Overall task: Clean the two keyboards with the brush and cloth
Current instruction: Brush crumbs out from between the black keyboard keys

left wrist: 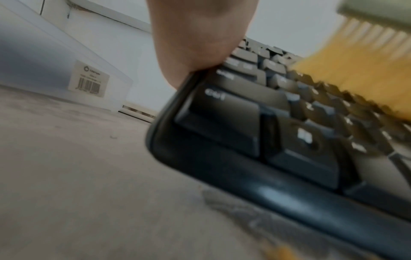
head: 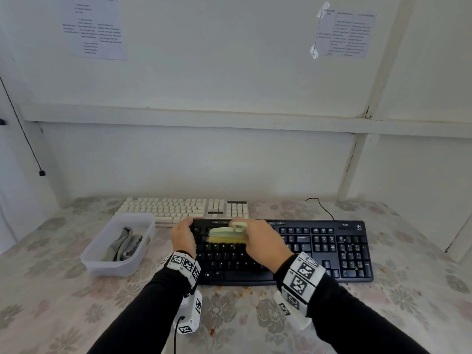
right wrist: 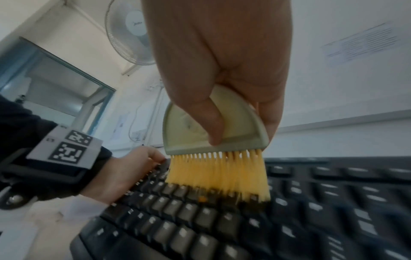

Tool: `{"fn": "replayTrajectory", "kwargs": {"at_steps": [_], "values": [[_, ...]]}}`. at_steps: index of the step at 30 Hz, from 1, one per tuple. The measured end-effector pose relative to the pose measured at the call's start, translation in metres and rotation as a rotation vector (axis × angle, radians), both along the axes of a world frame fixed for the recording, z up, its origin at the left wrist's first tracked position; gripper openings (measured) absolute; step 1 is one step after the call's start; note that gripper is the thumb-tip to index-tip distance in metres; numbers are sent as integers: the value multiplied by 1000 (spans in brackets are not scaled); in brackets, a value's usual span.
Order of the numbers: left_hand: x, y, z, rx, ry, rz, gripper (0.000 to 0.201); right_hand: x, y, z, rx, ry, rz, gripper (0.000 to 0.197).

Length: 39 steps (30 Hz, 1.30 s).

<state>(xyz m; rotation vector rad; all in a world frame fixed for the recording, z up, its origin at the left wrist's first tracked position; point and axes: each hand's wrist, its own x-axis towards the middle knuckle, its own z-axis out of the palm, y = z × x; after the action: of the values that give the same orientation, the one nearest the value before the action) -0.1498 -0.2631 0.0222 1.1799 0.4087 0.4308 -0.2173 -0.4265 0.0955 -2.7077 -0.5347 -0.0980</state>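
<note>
A person's right hand (head: pixel 258 241) pinches the pale green back of a small brush (right wrist: pixel 213 123), thumb on one face and fingers curled over the other, with the yellow bristles pointing down from the grip onto the upper letter rows of a black keyboard (head: pixel 332 249). Just to the left of that grip, the left hand (head: pixel 182 235) steadies the keyboard's left end, fingers curled over its far corner and the thumb side against its edge. Small orange-brown crumbs (head: pixel 245 292) lie on the flowered tablecloth (head: pixel 63 302) just below the keyboard's near edge, and one orange speck shows among the keys under the bristles, so brushing of this keyboard looks under way, not finished. Beyond both hands, a white keyboard (head: pixel 163 208) lies flat and untouched. Further left of the steadying hand, a grey cloth (head: pixel 122 247) sits bunched inside a clear plastic tub (head: pixel 102 269), so wiping seems not yet begun on either keyboard.
</note>
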Motion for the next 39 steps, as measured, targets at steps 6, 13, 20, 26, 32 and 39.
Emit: {"fn": "replayTrajectory", "kwargs": {"at_steps": [6,13,20,26,32,39], "values": [[-1,-1,0,28,6,-22,28,-12,-71,-5,-26,53,-217,54],[2,2,-3,28,30,-41,16,-12,-118,13,-155,100,-495,31],[3,3,-4,37,64,-41,12,-5,-53,30,32,15,-130,42],[1,1,0,68,23,-40,24,16,13,10,113,-87,83,44],[4,1,-2,52,70,-25,17,17,-15,7,4,-100,-47,55],[3,0,-1,116,47,-29,25,20,-107,6,-40,-12,-363,35]]}}
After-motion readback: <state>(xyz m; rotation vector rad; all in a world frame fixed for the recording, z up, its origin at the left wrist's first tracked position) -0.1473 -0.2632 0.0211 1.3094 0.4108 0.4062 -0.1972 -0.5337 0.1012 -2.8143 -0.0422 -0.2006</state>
